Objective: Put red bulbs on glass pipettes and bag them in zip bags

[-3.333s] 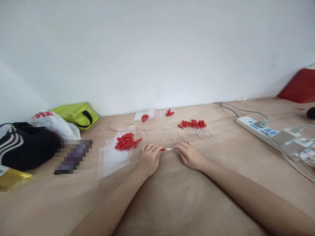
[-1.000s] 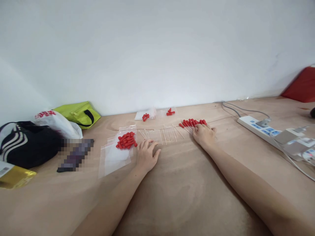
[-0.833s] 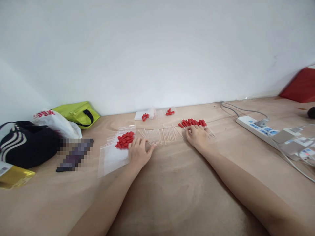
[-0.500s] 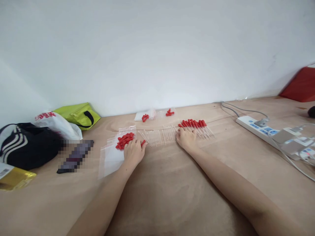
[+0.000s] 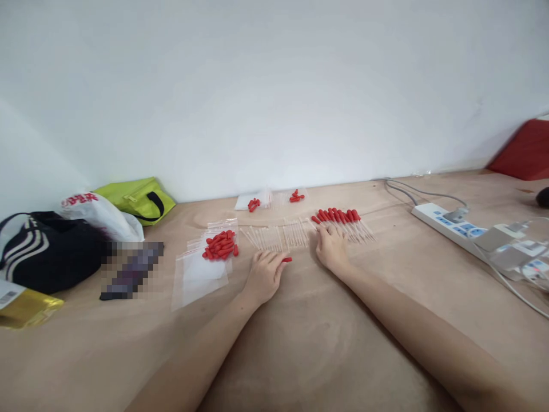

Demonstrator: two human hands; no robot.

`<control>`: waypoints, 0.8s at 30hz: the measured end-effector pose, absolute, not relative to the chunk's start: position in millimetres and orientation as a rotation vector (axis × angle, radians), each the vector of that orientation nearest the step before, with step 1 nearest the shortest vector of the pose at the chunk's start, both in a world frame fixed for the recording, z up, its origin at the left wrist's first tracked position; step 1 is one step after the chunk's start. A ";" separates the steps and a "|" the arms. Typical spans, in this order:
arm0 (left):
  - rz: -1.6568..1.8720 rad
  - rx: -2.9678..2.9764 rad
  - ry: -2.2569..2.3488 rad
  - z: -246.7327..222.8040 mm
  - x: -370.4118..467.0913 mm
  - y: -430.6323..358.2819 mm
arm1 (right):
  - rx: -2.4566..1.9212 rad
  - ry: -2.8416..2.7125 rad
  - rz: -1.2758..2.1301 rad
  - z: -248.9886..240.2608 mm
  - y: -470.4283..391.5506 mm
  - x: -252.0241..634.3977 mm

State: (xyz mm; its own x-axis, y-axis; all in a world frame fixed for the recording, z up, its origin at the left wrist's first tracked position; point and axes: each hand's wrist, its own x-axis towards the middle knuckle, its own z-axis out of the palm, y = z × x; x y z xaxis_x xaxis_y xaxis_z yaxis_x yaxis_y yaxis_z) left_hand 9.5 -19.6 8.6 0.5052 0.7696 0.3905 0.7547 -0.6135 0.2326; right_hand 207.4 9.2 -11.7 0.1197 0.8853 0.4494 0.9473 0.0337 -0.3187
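Observation:
My left hand (image 5: 263, 276) pinches a small red piece (image 5: 287, 260) just in front of thin pale sticks (image 5: 268, 239) laid side by side. My right hand (image 5: 332, 247) is closed at the left end of a row of red-tipped sticks (image 5: 338, 216); what its fingertips grip is too small to make out. Left of my left hand, a heap of red pieces (image 5: 220, 246) lies on clear zip bags (image 5: 199, 286). More pale sticks (image 5: 295, 232) lie between the hands. Two small groups of red pieces (image 5: 253, 204) (image 5: 296, 196) rest on bags near the wall.
At the right, a white power strip (image 5: 446, 220) holds plugs, with cables trailing. On the left lie a green bag (image 5: 137, 197), a white plastic bag (image 5: 107, 217), a black cloth item (image 5: 55, 252), a blurred dark object (image 5: 132, 272) and a gold packet (image 5: 32, 309).
My left hand has moved right, away from the red heap, with a red piece between its fingers. My right hand has shifted slightly to the right.

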 end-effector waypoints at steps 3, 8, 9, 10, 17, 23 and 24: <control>0.763 2.673 1.290 7.9 10.0 -22.1 | -1.500 -1.928 -0.022 -14.0 -12.6 212.7; 0.841 2.660 1.257 9.8 6.4 -20.0 | -1.113 -2.194 0.090 -13.5 -34.1 212.1; 0.853 2.662 1.253 9.6 6.3 -19.6 | -1.100 -2.208 0.082 -13.0 -34.3 211.6; 0.866 2.659 1.255 9.1 6.3 -19.1 | -1.098 -2.208 0.077 -12.6 -33.6 211.2; 0.934 2.562 1.225 3.6 3.6 -15.1 | -1.120 -2.185 0.080 -12.7 -28.0 211.1; 0.965 2.550 1.174 5.3 1.9 -14.5 | -1.088 -2.224 0.113 -11.6 -26.9 209.2; 0.968 2.554 1.159 6.2 1.7 -14.7 | -1.070 -2.227 0.130 -11.5 -25.8 209.6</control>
State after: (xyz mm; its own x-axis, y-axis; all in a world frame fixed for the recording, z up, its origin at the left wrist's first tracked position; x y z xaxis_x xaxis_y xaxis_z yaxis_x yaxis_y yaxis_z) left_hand 1.7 -14.7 6.2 0.4858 0.7241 0.4896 0.6108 -0.6819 0.4024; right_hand 209.6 -25.8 -11.5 -0.4512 0.7276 0.5168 0.6624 0.6611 -0.3523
